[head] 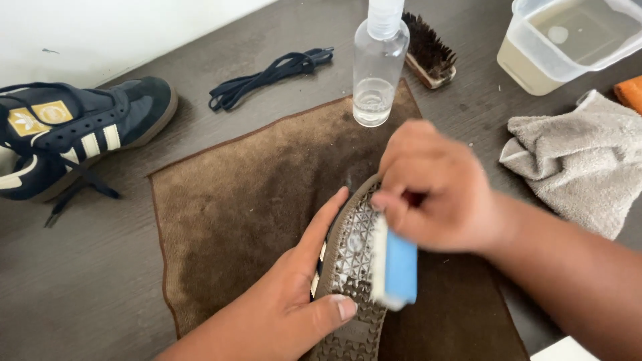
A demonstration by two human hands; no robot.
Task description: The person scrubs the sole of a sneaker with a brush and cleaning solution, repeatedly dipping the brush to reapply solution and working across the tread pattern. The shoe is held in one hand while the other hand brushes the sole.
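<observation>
**Shoe sole under a blue-backed brush, lower centre of the frame**

Shoe (351,267) lies sole-up on a brown cloth (234,200) at the lower centre of the frame, its tan, patterned tread facing the camera. The left hand (294,294) wraps around it from the lower left: fingers stretch along the far edge and the thumb presses on the tread, a firm closed hold on the shoe. The right hand (438,190) comes in from the right and is closed around a blue-and-white scrubbing brush (396,267), which rests against the sole; the brush is blurred.

Above the cloth's top edge stands a clear spray bottle (378,63) with a little liquid in it. Just beside it, to the right, lies a wooden brush with dark bristles (428,50). At upper right sits a plastic tub of cloudy water (568,40), and below it a crumpled grey towel (578,160). At the left edge rests a second navy shoe (73,134), with loose dark laces (267,77) near the top centre.
</observation>
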